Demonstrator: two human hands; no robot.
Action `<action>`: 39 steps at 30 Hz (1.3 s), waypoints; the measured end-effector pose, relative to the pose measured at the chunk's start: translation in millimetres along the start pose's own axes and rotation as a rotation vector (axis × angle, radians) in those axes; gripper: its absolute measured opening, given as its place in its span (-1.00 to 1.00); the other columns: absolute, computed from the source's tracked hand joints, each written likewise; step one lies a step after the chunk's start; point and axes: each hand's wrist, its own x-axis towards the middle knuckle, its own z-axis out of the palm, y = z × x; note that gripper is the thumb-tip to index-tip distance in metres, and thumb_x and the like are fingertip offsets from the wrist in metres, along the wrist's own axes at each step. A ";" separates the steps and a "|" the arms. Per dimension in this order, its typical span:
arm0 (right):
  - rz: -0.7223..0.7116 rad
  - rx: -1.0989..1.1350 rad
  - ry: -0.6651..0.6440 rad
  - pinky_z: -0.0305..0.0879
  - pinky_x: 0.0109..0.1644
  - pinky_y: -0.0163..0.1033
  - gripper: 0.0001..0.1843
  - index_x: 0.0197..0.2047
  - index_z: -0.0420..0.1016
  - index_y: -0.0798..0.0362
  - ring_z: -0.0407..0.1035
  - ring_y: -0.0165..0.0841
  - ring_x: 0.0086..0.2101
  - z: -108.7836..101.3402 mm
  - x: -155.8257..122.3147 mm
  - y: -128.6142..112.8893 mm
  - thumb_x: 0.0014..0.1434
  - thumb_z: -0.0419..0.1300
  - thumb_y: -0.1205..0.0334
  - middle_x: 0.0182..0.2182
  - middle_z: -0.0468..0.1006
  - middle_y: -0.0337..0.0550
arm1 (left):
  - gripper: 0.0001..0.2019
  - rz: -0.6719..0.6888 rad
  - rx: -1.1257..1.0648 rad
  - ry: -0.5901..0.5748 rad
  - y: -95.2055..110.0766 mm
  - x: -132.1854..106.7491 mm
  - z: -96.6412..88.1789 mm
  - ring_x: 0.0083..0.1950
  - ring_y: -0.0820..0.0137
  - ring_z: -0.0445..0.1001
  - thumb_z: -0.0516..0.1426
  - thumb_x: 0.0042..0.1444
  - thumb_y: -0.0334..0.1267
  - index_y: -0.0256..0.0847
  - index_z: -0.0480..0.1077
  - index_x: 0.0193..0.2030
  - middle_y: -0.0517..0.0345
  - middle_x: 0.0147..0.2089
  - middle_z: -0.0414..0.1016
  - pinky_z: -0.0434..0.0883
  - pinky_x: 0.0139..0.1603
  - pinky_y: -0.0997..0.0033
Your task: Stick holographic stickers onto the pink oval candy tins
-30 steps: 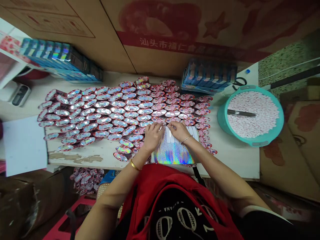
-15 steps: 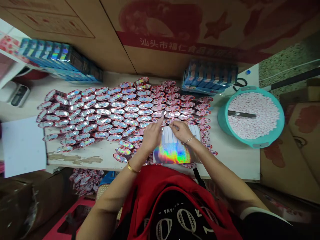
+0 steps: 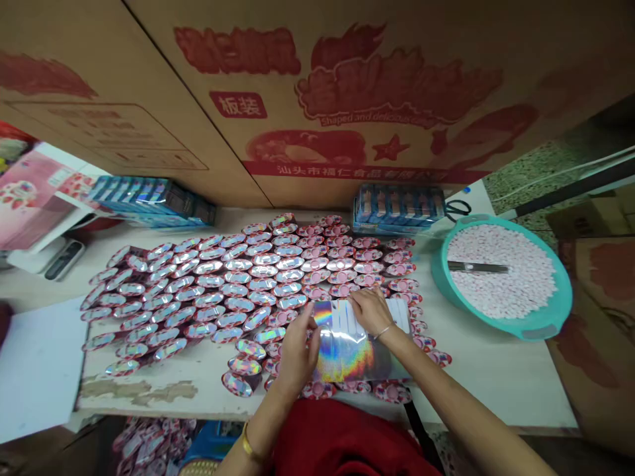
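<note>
A holographic sticker sheet (image 3: 347, 354) lies on the table's near edge, on top of some of the small packs. My right hand (image 3: 370, 311) rests on its upper part, fingers pressed down on the white strips. My left hand (image 3: 297, 350) is at the sheet's left edge, fingers curled in a pinch; what they hold is too small to make out. Several rows of small oval pink-and-silver packs (image 3: 238, 284) cover the white table (image 3: 496, 377) beyond and left of my hands.
A teal basin (image 3: 540, 327) full of small pink-white pieces, with a flat metal tool in it, stands at the right. Blue boxes (image 3: 397, 208) sit behind the packs, more blue boxes (image 3: 149, 198) at the back left. A big printed carton (image 3: 322, 99) walls off the back. White paper (image 3: 34, 370) lies left.
The camera has tilted up, so everything sits lower in view. My left hand has drawn back from the top of the sheet to its left edge. The right hand stays on the strips.
</note>
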 end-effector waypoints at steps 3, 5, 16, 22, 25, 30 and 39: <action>-0.003 0.229 0.108 0.17 0.09 -0.04 -0.67 -0.09 0.52 0.05 0.40 -0.17 -0.07 -1.7 0.4 -11.1 0.30 0.07 0.03 -0.11 0.58 0.04 | -0.39 -0.279 -0.272 0.223 9.1 25.5 -12.7 -0.25 0.44 0.41 0.15 0.20 -0.28 -0.10 0.08 0.37 0.18 -0.28 0.36 0.40 -0.17 0.40; 0.033 0.518 0.131 0.27 0.04 -0.09 -0.57 0.00 0.48 0.03 0.41 -0.22 -0.11 -2.8 9.6 -28.4 0.28 0.06 -0.10 -0.12 0.57 -0.01 | -0.35 -0.391 -0.442 0.325 11.5 49.6 -15.0 -0.27 0.46 0.40 0.22 0.13 -0.21 -0.12 0.12 0.34 0.20 -0.30 0.35 0.38 -0.20 0.46; 0.196 0.903 0.157 0.08 -0.45 -0.35 -0.56 -0.52 0.33 0.03 0.10 -0.48 -0.55 13.2 107.3 -47.2 0.11 0.20 -0.17 -0.62 0.25 -0.36 | -0.36 -0.530 -0.602 0.358 -32.8 125.7 17.4 -0.41 0.56 0.34 0.29 0.01 -0.17 -0.15 0.22 0.24 0.24 -0.33 0.33 0.32 -0.38 0.57; 0.183 0.584 0.061 0.19 -0.29 -0.30 -0.73 -0.43 0.46 0.04 0.35 -0.39 -0.45 15.1 158.8 -25.2 0.19 0.15 0.05 -0.51 0.51 -0.27 | -0.34 -0.515 -0.428 0.337 -69.5 163.6 37.7 -0.40 0.51 0.36 0.21 0.05 -0.22 -0.17 0.13 0.30 0.23 -0.34 0.35 0.35 -0.35 0.51; 0.170 0.237 0.069 0.17 -0.11 -0.22 -0.80 -0.37 0.51 0.02 0.44 -0.31 -0.30 15.3 175.9 -25.7 0.23 0.13 0.17 -0.39 0.61 -0.18 | -0.34 -0.479 -0.227 0.314 -84.8 174.4 45.9 -0.33 0.42 0.42 0.18 0.05 -0.28 -0.19 0.12 0.31 0.22 -0.34 0.41 0.40 -0.17 0.37; 0.103 -0.094 0.011 0.06 0.04 -0.14 -0.74 -0.27 0.53 0.04 0.43 -0.23 -0.11 16.5 188.9 -31.0 0.33 0.03 0.23 -0.19 0.63 -0.04 | -0.35 -0.433 0.018 0.292 -97.2 184.7 52.2 -0.27 0.35 0.46 0.14 0.04 -0.34 -0.20 0.14 0.31 0.21 -0.35 0.47 0.32 -0.03 0.25; 0.132 -0.275 -0.029 0.02 0.07 -0.08 -0.71 0.03 0.40 0.13 0.43 -0.15 -0.12 24.3 192.5 -36.4 0.30 -0.01 0.31 -0.20 0.61 0.05 | -0.37 -0.406 0.266 0.198 -102.5 188.3 60.3 -0.09 0.19 0.43 0.10 0.07 -0.33 -0.21 0.11 0.33 0.06 -0.18 0.50 0.22 0.01 0.12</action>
